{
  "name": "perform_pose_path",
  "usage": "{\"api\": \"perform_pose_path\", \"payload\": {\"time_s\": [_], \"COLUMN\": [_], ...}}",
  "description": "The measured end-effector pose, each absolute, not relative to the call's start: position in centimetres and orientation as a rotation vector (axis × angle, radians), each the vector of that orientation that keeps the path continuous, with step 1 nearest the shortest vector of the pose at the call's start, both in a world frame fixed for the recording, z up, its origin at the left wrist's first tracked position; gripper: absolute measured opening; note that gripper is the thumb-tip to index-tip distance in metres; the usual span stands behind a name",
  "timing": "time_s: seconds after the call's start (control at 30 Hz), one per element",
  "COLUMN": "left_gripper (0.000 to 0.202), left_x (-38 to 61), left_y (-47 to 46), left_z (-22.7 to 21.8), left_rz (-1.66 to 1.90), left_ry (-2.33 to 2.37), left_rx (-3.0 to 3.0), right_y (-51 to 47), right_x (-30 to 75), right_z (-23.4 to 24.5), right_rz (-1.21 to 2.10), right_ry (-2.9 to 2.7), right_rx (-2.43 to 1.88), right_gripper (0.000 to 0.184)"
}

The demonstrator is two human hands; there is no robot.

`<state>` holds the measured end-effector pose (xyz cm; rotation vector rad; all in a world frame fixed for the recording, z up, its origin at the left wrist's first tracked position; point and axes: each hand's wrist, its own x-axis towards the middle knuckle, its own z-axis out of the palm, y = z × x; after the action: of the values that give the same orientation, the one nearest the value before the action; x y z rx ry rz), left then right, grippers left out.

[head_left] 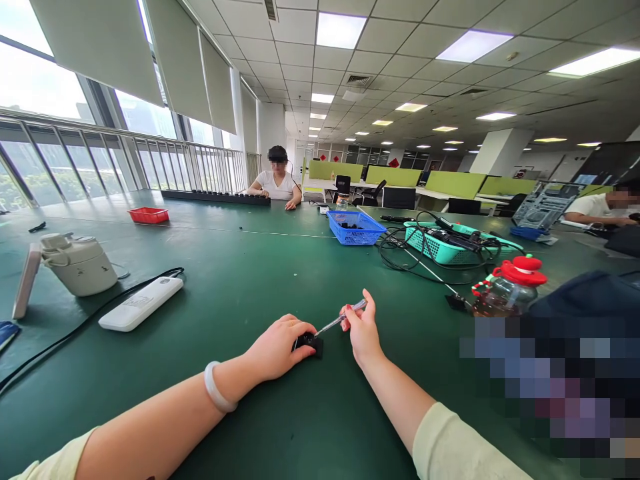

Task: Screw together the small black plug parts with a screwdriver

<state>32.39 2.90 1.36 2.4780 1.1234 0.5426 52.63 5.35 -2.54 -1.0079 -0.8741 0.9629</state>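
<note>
My left hand [281,348] is closed around a small black part [318,347] on the green table, holding it between thumb and fingers. Most of that part is hidden under the fingers, so its kind does not show. My right hand [364,331] grips a slim screwdriver [336,323] with a clear handle, the index finger raised near its end. The screwdriver slants down to the left, and its tip meets the black part or sits just above it; I cannot tell which.
Left on the green table [240,280] lie a white power bank [143,303], a cable and a cream bottle [80,265]. Farther off are a red tray [149,215], a blue basket [356,229], a teal basket [435,248] with cables and a red-lidded jar [515,283]. A person [277,181] sits opposite.
</note>
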Motion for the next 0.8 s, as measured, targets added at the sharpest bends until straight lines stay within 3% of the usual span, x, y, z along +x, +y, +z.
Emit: {"api": "perform_pose_path", "payload": {"time_s": [0.6, 0.8], "left_gripper": [0.035, 0.031], "left_x": [32.1, 32.1], "left_y": [2.7, 2.7], "left_z": [1.5, 1.5], "left_rz": [0.563, 0.565], "left_ry": [1.152, 1.153], "left_rx": [2.569, 2.55], "right_y": [6.0, 5.2], "right_x": [52.7, 52.8], "right_z": [-2.5, -1.9], "right_rz": [0.947, 1.014], "right_ry": [-0.738, -0.793], "right_rx": [-1.027, -0.945], "right_gripper": [0.091, 0.08]}}
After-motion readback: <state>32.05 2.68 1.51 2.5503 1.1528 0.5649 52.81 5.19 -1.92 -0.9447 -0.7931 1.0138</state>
